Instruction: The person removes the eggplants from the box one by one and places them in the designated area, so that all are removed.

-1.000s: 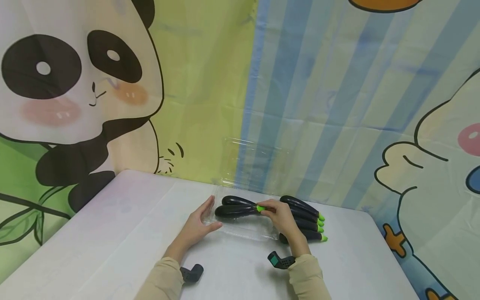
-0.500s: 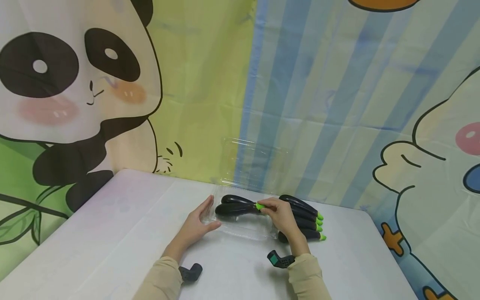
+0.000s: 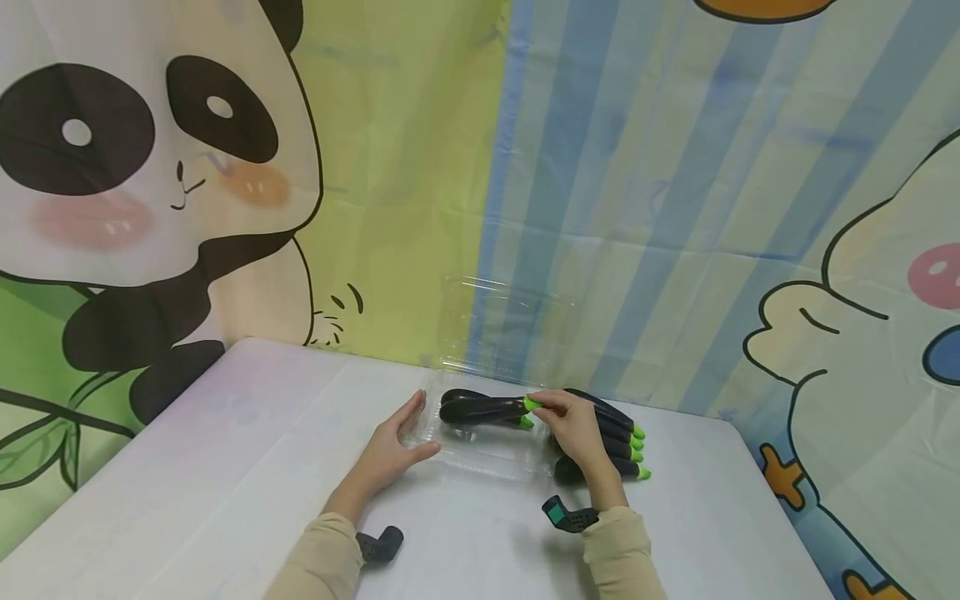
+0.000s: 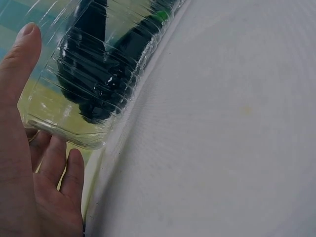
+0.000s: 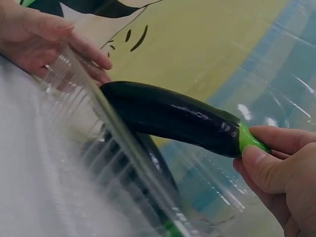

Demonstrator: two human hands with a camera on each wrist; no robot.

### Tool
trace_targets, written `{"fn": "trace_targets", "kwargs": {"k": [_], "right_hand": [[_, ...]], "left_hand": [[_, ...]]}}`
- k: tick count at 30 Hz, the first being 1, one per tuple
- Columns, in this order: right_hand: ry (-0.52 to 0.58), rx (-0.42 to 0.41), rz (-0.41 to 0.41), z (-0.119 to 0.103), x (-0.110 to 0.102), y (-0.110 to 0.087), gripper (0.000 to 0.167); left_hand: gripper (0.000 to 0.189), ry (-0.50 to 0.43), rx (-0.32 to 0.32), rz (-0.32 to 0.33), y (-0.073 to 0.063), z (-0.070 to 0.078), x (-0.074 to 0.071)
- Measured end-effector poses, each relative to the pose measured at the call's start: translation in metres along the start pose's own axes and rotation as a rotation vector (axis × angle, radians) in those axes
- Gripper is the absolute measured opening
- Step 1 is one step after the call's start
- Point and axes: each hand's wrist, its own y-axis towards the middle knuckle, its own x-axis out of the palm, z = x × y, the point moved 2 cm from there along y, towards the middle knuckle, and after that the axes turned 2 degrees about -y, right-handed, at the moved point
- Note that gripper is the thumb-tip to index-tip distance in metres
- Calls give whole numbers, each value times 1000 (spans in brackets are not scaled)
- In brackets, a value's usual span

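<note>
My right hand (image 3: 576,427) pinches the green stem end of a glossy dark-purple eggplant (image 3: 483,410) between thumb and fingers. That eggplant lies over the bottom of a clear plastic clamshell box (image 3: 487,463), whose lid stands raised at the back. Beneath it, a second eggplant (image 5: 157,160) rests in the box, its green tip showing through the wall in the right wrist view. At the box's left end is my left hand (image 3: 386,454), fingers extended and thumb spread. In the left wrist view its fingers (image 4: 52,160) are right at the ribbed end wall.
To the right of the box several more eggplants (image 3: 615,468) lie side by side, stems pointing right, partly behind my right hand. The white table (image 3: 247,483) ends at a cartoon-printed curtain (image 3: 405,208) behind the raised lid.
My right hand has shifted slightly right and up with the eggplant. The green tip of the eggplant below now shows. My left hand stays at the box's end.
</note>
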Motion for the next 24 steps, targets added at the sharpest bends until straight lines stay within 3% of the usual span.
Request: {"fn": "trace_targets", "kwargs": {"k": [16, 24], "right_hand": [[78, 70, 137, 13, -48, -4, 24], [73, 190, 191, 26, -77, -14, 25]], "left_hand": [[96, 6, -17, -7, 0, 1, -1], [97, 17, -23, -4, 1, 0, -1]]}}
